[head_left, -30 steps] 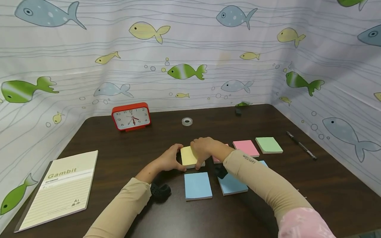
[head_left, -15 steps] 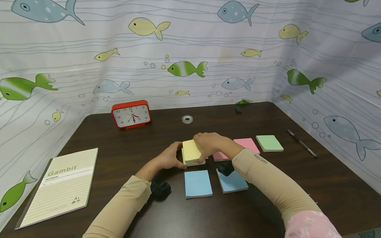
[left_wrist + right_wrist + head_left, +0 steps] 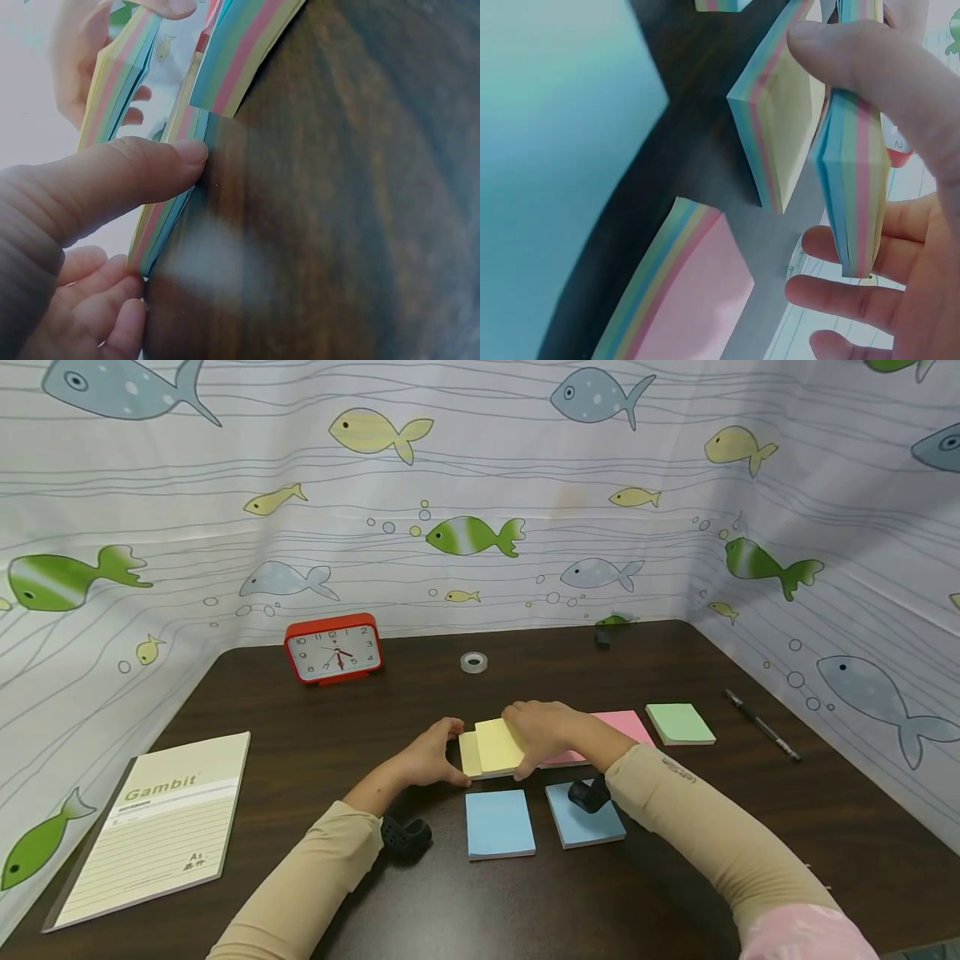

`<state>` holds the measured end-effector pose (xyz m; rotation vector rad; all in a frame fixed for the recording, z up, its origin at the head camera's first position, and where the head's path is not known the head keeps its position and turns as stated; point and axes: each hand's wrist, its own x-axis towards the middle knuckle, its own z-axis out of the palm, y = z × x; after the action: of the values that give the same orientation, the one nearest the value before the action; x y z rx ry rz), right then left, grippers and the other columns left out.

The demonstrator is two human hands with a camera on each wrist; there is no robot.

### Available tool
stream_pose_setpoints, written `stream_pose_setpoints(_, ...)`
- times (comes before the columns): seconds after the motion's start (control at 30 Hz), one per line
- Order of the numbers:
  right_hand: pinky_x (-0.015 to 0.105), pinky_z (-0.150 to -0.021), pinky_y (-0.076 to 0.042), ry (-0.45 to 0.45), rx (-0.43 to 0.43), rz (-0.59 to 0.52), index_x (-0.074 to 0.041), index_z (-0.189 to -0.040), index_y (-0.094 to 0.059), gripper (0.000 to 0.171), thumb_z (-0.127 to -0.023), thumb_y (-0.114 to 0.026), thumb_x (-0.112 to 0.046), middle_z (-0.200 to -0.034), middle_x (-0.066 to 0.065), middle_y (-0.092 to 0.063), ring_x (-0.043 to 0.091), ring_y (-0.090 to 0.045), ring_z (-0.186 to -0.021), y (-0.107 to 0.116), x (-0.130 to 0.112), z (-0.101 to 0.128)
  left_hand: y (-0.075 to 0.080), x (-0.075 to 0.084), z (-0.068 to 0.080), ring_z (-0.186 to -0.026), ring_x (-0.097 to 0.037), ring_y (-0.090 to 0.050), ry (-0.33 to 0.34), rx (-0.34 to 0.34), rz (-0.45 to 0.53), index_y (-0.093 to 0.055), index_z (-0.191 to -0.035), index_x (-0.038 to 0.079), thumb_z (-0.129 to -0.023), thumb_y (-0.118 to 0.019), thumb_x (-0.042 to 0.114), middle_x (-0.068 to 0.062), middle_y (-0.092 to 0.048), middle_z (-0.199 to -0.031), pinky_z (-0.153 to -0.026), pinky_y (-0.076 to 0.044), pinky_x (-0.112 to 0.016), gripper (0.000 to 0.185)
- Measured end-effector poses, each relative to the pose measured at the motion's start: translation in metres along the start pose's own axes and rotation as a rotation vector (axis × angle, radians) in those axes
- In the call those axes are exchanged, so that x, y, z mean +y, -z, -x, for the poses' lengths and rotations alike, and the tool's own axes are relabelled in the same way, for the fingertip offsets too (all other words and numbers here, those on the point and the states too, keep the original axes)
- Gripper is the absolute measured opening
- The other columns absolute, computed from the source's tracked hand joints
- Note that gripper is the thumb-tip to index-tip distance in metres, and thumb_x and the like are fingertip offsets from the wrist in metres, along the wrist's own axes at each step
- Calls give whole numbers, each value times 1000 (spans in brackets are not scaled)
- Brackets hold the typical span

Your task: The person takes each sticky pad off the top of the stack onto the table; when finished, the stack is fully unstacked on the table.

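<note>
A yellow-topped sticky-note pad [image 3: 469, 754] lies mid-table on the dark table [image 3: 315, 735]. My left hand [image 3: 429, 762] pinches its left edge, thumb [image 3: 127, 180] pressed on the striped side of the pad [image 3: 169, 202]. My right hand [image 3: 544, 732] grips a thick upper block of notes [image 3: 501, 745], split off the pad and shifted right above it. In the right wrist view the thumb [image 3: 870, 67] and fingers clamp this block [image 3: 859, 172] beside the lower pad [image 3: 787, 127].
Two blue pads [image 3: 498, 823] [image 3: 581, 828] lie in front of the hands. A pink pad [image 3: 626, 725] and a green pad [image 3: 679, 723] sit to the right, then a pen [image 3: 761, 726]. A red clock [image 3: 333, 650] and tape roll [image 3: 473, 662] stand behind; a notebook [image 3: 153, 827] lies left.
My right hand has lifted the upper block of notes off the yellow pad and carried it slightly right. The left hand has stayed on the lower pad.
</note>
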<state>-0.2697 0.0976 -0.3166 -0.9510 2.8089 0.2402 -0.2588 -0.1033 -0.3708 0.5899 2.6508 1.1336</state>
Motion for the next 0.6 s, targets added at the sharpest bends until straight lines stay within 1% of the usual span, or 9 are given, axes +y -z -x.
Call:
stream_pose_setpoints(0.17,26,-60,-39,3,14,-13,-9,-118,-44,81,-57,-70,-55,-92,-2,-47,13,-44,-77,-2,1,5,-1,-1,-1,-115,-26,-38,9,-5,-6,-33,-125,-1,-57,-81,12,-14,-39,-124,-94,-29,-39,84)
stream_pose_setpoints(0.33,27,-61,-39,2,20,-41,-8,-119,-43,82,-56,-71,-54,-93,-2,-47,13,-44,-77,-2,2,10,-2,-2,-2,-116,-27,-37,-1,-1,-2,-32,-126,-1,-58,-81,12,-14,-39,-124,-94,-29,-39,85)
stream_pose_setpoints(0.6,29,-62,-39,-6,22,-73,-6,-121,-43,84,-56,-72,-53,-99,0,-48,15,-44,-80,-5,7,19,-2,-3,-1,-116,-27,-37,-8,-3,-9,-33,-126,-1,-58,-81,12,-14,-39,-124,-94,-29,-39,84)
